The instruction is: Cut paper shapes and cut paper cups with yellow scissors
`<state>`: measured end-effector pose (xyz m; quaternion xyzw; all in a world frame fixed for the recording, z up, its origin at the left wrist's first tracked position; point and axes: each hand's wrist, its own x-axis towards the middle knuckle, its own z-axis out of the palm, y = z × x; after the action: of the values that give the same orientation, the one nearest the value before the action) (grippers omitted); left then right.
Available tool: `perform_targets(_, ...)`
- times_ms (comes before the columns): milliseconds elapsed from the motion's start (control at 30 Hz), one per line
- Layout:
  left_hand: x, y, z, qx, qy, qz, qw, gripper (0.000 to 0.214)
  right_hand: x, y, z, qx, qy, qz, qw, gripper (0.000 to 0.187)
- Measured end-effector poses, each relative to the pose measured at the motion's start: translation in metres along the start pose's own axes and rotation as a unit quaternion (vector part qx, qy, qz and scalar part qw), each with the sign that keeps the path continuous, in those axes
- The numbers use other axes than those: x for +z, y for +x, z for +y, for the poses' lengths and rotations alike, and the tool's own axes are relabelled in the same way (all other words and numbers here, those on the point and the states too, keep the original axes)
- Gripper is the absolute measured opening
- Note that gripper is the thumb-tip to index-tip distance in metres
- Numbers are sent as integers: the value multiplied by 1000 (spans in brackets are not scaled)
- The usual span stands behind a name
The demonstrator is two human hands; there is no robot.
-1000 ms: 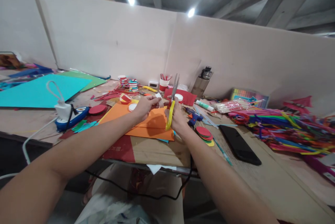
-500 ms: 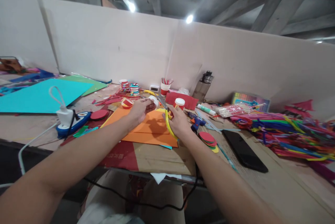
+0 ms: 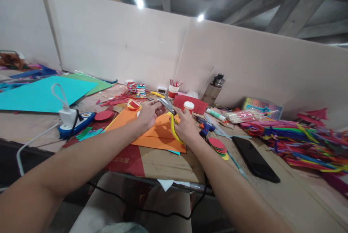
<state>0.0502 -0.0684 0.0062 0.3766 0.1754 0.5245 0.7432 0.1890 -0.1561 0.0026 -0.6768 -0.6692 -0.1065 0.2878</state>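
Observation:
My right hand [image 3: 185,126] grips yellow-handled scissors [image 3: 170,117], whose blades point up and left toward my left hand. My left hand [image 3: 148,113] is closed in a pinch on a small piece right at the blade tips; I cannot make out what it is. Both hands hover over orange paper sheets [image 3: 156,133] lying on the table [image 3: 163,158]. A small white-capped red pot [image 3: 188,107] stands just behind my right hand.
A black phone [image 3: 255,158] and stacked paper circles [image 3: 217,145] lie to the right, with a heap of coloured strips [image 3: 296,137] beyond. A blue glue gun [image 3: 204,126], a bottle [image 3: 213,89], a pen cup [image 3: 172,89], a cyan sheet [image 3: 40,93] and a power strip [image 3: 74,122] surround the work area.
The scissors have tipped from upright, blades up, to leaning left toward my left hand. My left hand has drawn in to meet the blades.

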Motion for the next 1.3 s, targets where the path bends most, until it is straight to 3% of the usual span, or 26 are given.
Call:
perform_targets(1000, -3, -1, 0, 15, 14, 16, 1000, 19, 4, -2, -1, 9, -12, -28, 1000, 49)
perform_targets(1300, -2, -2, 2, 10, 19, 15, 1000, 19, 1, -3, -4, 14, -67, -45, 997, 46)
